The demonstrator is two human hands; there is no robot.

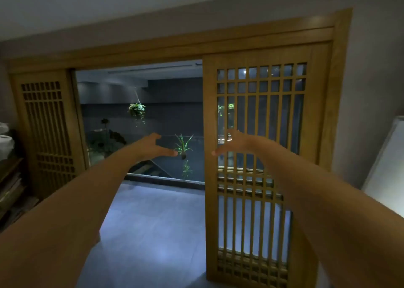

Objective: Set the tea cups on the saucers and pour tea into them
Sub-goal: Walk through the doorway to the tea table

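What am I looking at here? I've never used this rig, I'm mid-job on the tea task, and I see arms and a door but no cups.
There is no machine: the single picture comes from a wide-angle camera on a person's head, so the two bare arms reaching forward are that person's own. The left hand and the right hand are stretched out in the air with fingers spread. Neither has a grip on anything.

Ahead is a wooden lattice door, slid partly open. Through the gap you see a dim space with a hanging plant and a second plant. Below is a bare grey floor. Some stacked things sit at the far left edge, too dark to name.

No cups, saucers, teapot or table show in this view, so nothing of the task can be judged from it.
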